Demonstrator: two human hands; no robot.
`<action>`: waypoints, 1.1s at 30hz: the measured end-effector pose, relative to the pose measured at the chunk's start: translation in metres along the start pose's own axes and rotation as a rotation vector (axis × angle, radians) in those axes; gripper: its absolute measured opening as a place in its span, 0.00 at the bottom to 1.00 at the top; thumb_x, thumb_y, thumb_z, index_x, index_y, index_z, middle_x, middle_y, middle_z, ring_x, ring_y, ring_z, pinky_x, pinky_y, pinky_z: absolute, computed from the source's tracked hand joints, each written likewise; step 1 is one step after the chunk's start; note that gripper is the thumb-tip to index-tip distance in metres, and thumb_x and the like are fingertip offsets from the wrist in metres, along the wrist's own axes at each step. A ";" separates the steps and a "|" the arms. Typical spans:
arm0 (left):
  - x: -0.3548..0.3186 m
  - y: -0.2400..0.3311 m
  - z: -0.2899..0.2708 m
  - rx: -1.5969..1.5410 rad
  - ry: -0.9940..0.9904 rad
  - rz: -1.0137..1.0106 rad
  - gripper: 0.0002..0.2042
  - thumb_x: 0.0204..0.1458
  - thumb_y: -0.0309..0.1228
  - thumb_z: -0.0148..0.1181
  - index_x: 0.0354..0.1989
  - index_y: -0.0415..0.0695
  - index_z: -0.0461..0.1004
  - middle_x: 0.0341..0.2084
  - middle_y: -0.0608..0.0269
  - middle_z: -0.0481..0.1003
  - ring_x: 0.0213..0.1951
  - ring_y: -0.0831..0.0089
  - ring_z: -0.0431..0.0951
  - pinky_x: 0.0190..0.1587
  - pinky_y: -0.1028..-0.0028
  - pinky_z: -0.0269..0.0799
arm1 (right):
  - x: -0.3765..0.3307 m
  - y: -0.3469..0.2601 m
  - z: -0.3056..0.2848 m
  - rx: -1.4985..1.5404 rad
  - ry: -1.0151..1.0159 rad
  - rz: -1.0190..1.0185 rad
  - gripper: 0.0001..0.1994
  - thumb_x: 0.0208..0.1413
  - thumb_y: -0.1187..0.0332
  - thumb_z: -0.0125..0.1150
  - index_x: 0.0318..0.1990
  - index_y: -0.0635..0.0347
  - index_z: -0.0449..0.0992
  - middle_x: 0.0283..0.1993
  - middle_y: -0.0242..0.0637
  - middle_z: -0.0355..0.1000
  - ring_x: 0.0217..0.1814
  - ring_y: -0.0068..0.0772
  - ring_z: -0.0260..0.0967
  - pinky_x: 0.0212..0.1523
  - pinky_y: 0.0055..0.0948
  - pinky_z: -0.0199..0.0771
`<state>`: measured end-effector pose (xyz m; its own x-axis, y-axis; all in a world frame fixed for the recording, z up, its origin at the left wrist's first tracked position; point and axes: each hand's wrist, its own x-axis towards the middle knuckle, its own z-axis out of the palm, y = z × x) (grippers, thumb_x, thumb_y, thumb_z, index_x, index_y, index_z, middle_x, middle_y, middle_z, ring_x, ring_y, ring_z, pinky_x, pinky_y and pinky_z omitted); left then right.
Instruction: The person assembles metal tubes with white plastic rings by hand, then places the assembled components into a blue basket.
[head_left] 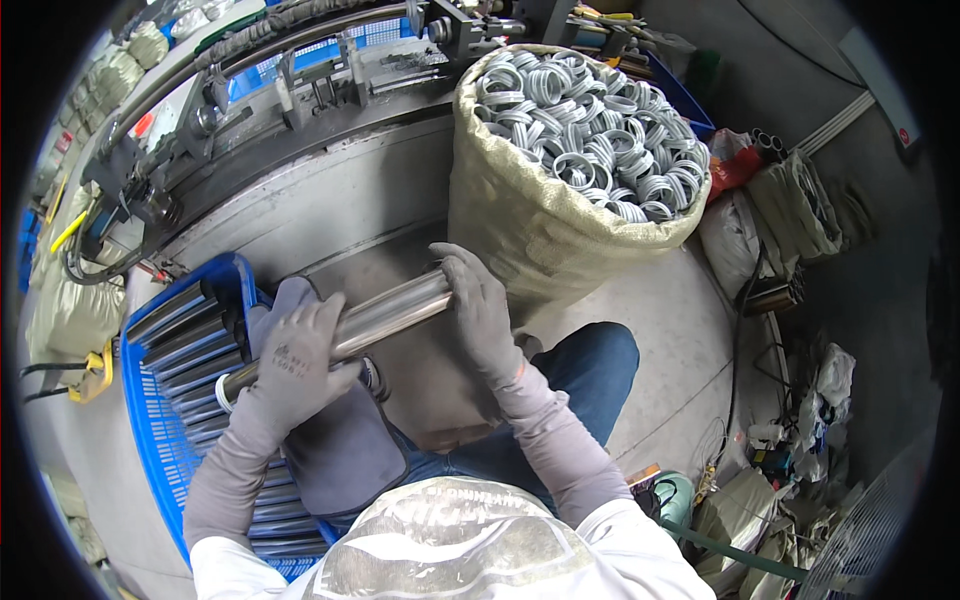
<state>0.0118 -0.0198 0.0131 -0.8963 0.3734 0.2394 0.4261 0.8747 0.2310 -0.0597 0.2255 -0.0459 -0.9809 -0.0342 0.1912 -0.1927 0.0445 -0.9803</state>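
Gloved left hand (300, 355) and right hand (478, 305) both grip one steel tube (385, 318), held slanting.

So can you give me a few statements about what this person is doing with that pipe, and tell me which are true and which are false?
1. Both gloved hands hold one shiny metal pipe. True: left hand, right hand.
2. The sack is full of wooden blocks. False: it holds metal rings.
3. The crate at the left is blue. True.
4. The crate holds bottles. False: it holds more pipes.
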 end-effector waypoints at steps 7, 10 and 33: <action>-0.025 -0.010 -0.030 -0.183 -0.039 -0.177 0.30 0.45 0.32 0.70 0.59 0.37 0.73 0.42 0.43 0.77 0.46 0.44 0.78 0.52 0.54 0.73 | 0.093 -0.098 -0.118 -0.920 0.118 -0.617 0.22 0.62 0.67 0.67 0.63 0.61 0.78 0.64 0.50 0.76 0.61 0.53 0.76 0.63 0.40 0.75; -0.022 -0.015 -0.027 -0.241 -0.006 -0.152 0.29 0.44 0.32 0.71 0.58 0.37 0.73 0.41 0.44 0.76 0.45 0.45 0.77 0.51 0.54 0.72 | 0.138 -0.089 -0.150 -1.207 -0.150 -0.484 0.22 0.60 0.66 0.68 0.62 0.57 0.80 0.59 0.50 0.79 0.56 0.53 0.79 0.59 0.41 0.78; 0.086 -0.069 -0.037 0.367 0.314 0.023 0.29 0.51 0.35 0.69 0.62 0.41 0.70 0.49 0.49 0.76 0.53 0.49 0.76 0.56 0.54 0.71 | 0.155 -0.072 -0.182 -1.045 0.098 -0.439 0.10 0.62 0.70 0.65 0.44 0.70 0.80 0.52 0.50 0.81 0.49 0.40 0.79 0.50 0.34 0.76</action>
<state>-0.0902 -0.0591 0.0530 -0.7825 0.3320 0.5267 0.3234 0.9396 -0.1118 -0.2026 0.3987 0.0633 -0.8125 -0.1758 0.5558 -0.4016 0.8600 -0.3149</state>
